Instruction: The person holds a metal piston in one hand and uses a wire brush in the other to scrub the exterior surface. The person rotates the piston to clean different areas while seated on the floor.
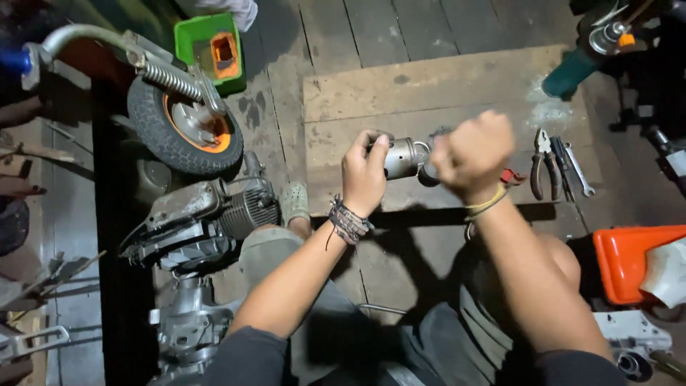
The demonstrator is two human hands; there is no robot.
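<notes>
Bare grey metal, dull and a little shiny on its rounded side: that is the small engine cylinder (pixel 404 157) held up above the wooden board (pixel 429 86). It is short and drum-shaped, with a darker part at its right end. The left hand (pixel 364 175) has its fingers (pixel 377 145) wrapped around the cylinder's left end, clamped on it. The right hand (pixel 473 151) is balled into a fist against the cylinder's right end; it is blurred, so what its fingers close on cannot be told.

The board lies on a dark plank floor (pixel 357 28), pale and scuffed, with a white smear near its far right corner. On its right edge lie pliers (pixel 543 168) and a wrench (pixel 579 171), side by side. To the left on the floor stand a small wheel (pixel 182 129) with an orange hub, a coil spring (pixel 171 80) and a finned engine block (pixel 204 221).

A green plastic tray (pixel 193 36) at the top holds an orange block (pixel 224 54). An orange plastic cover (pixel 629 261) sits at the right.
</notes>
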